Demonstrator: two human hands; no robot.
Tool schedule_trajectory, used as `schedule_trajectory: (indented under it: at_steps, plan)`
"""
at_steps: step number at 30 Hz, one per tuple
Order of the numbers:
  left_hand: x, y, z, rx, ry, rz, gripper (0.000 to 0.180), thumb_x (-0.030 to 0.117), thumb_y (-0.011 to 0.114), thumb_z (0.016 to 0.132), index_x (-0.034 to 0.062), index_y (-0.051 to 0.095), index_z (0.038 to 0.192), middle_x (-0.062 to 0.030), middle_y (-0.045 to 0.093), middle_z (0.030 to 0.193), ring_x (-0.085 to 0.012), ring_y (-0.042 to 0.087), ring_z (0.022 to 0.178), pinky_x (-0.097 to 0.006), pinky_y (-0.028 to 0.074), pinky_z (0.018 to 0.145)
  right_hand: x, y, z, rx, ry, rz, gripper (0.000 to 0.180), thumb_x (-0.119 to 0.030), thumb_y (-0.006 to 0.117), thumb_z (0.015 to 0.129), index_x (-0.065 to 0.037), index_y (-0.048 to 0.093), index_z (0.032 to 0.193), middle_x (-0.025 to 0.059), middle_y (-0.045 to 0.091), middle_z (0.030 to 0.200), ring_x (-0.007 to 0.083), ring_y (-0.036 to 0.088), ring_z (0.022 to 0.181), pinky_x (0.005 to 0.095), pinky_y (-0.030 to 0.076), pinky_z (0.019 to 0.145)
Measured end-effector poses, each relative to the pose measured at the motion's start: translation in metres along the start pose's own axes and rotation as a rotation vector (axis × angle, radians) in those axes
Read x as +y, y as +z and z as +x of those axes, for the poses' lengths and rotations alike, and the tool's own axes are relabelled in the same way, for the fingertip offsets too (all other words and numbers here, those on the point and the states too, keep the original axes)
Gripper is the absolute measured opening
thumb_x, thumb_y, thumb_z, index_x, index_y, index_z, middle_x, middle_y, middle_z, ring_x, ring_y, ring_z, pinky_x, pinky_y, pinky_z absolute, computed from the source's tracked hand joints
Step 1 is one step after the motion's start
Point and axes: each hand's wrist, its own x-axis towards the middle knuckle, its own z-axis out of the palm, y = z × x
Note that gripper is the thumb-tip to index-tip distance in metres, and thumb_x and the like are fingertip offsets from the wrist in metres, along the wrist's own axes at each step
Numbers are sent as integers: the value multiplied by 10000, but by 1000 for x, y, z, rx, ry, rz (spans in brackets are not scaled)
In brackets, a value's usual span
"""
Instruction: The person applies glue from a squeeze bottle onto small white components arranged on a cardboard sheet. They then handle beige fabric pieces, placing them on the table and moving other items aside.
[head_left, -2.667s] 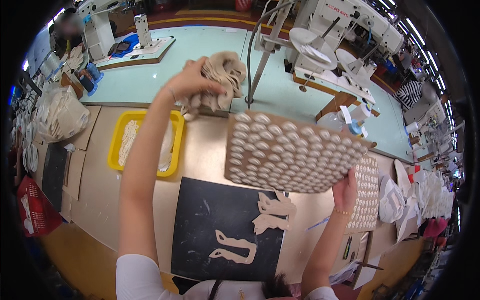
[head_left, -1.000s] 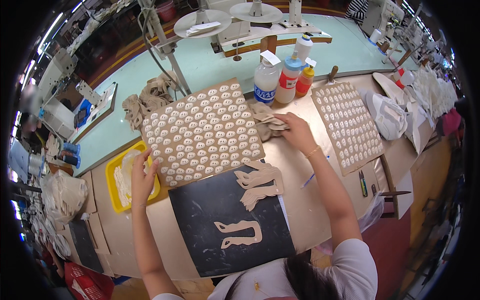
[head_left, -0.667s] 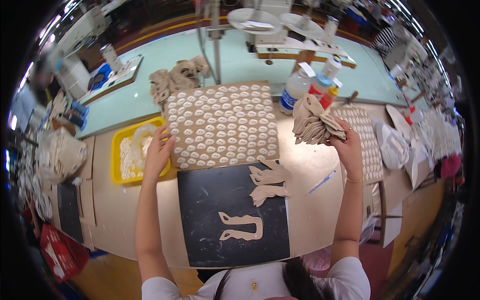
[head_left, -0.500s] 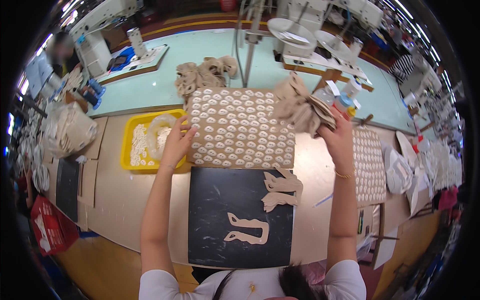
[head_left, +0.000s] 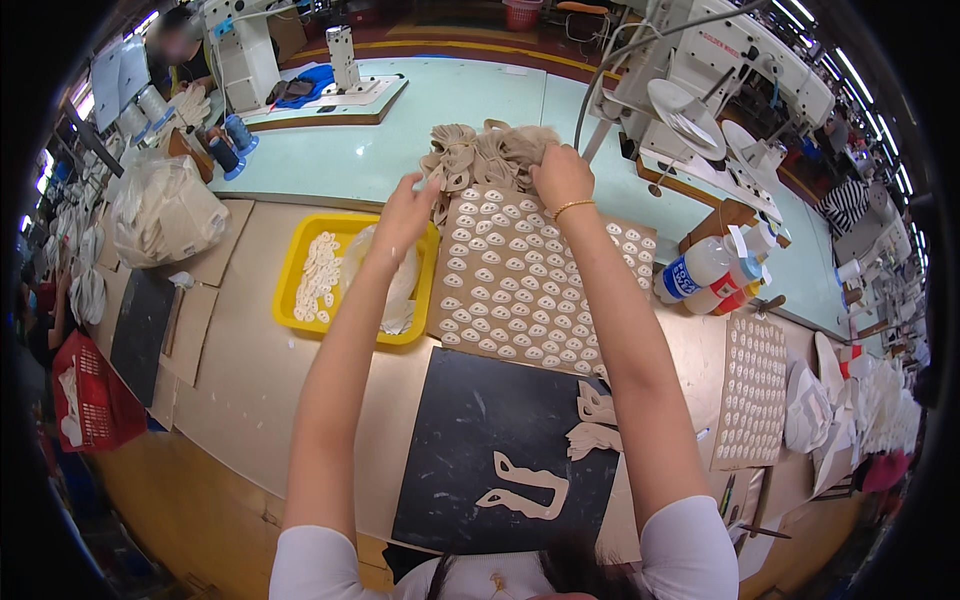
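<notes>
A heap of beige cut fabric pieces (head_left: 487, 152) lies at the far edge of the work table, on the pale green surface. My right hand (head_left: 562, 176), with a thin bracelet at the wrist, is closed on the right side of the heap. My left hand (head_left: 408, 208) reaches to the heap's left side, fingertips touching it, fingers spread. Just below both hands lies a brown board (head_left: 530, 285) covered with rows of small white oval pieces. Nearer me is a black mat (head_left: 470, 430) with a beige cut shape (head_left: 526, 486) on it and more beige shapes (head_left: 595, 425) at its right edge.
A yellow tray (head_left: 290, 290) with white pieces sits left of the board. Bottles (head_left: 700, 272) stand to the right, with a second board of ovals (head_left: 752, 390) beyond them. Sewing machines (head_left: 700, 70) stand at the back, and bags of pieces (head_left: 165, 210) at left.
My right hand carried a bundle of beige pieces from the right side to the heap at the far edge. My left hand left the board's edge and reached the heap.
</notes>
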Motion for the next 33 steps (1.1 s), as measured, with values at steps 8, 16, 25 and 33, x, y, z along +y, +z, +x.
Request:
schedule_trajectory:
  at_steps: [8, 16, 25, 33]
  plan:
    - [18, 7, 73, -265, -205, -367, 680, 539, 442, 904, 18, 355, 1332, -173, 402, 1342, -300, 444, 1190, -486, 410, 938, 1, -4, -12, -210, -278, 113, 408, -389, 512, 887, -6, 651, 866, 187, 646, 796, 328, 627, 803, 434, 479, 701]
    - [17, 40, 100, -89, -27, -444, 629, 442, 589, 868, 22, 396, 1295, -115, 538, 1170, -204, 529, 1029, -384, 438, 870, 6, 0, -19, -385, -308, 258, 491, -412, 451, 921, 12, 651, 776, 206, 629, 744, 364, 611, 752, 440, 470, 709]
    - [22, 54, 113, -65, 76, 196, 994, 530, 786, 615, 13, 344, 1340, -172, 573, 1136, -235, 586, 966, -326, 497, 778, 11, 13, -28, -290, -332, 224, 440, -385, 492, 903, 11, 670, 831, 206, 638, 896, 353, 609, 866, 427, 475, 799]
    - [16, 54, 104, -27, 132, 318, 1294, 641, 788, 512, 69, 108, 1453, -287, 338, 1374, -406, 299, 1297, -436, 303, 1055, 22, 6, -46, -201, -402, 389, 390, -329, 521, 900, 11, 613, 1067, 184, 590, 1104, 328, 574, 1000, 407, 450, 872]
